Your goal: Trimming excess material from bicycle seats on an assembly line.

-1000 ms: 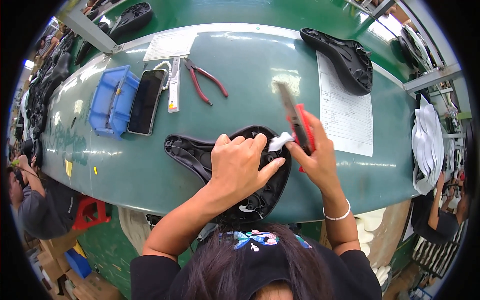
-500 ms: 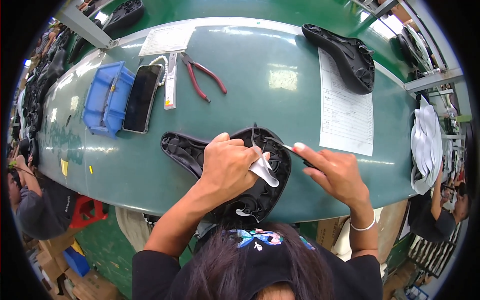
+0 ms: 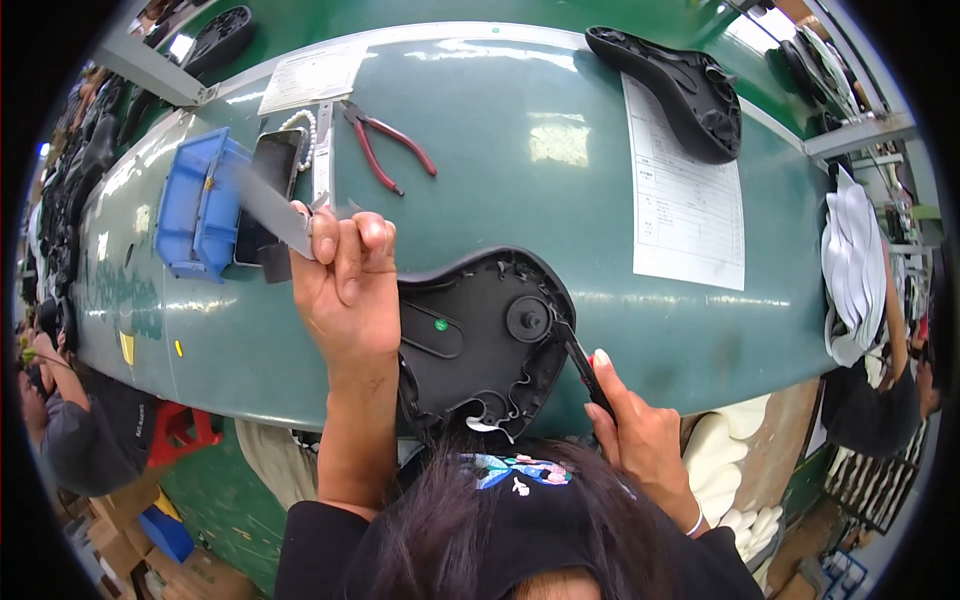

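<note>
A black saddle [image 3: 430,375] lies underside up at the near edge of the table, its nose hidden behind my left forearm. My left hand [image 3: 350,280] is raised off it to the left, fingers curled on a blurred greyish-white strip of trimming [image 3: 278,215] that sticks out toward the phone. In my right hand [image 3: 645,435] is a slim black-handled knife [image 3: 588,375], whose tip touches the saddle's right inner rim beside a round black boss [image 3: 528,319]. A curled white scrap [image 3: 489,428] hangs at the saddle's near rim.
Across the green table [image 3: 480,190] lie a blue bin [image 3: 180,205], a phone [image 3: 275,165], a bead string [image 3: 310,125], a box cutter [image 3: 323,165] and red-handled pliers [image 3: 375,150]. Another saddle [image 3: 680,105] rests on a printed sheet [image 3: 690,220]. White pieces [image 3: 850,270] are stacked at right.
My left hand has lifted from the saddle and swung left with the strip, uncovering the saddle's underside. My right hand has moved nearer to me, the knife tip staying at the rim.
</note>
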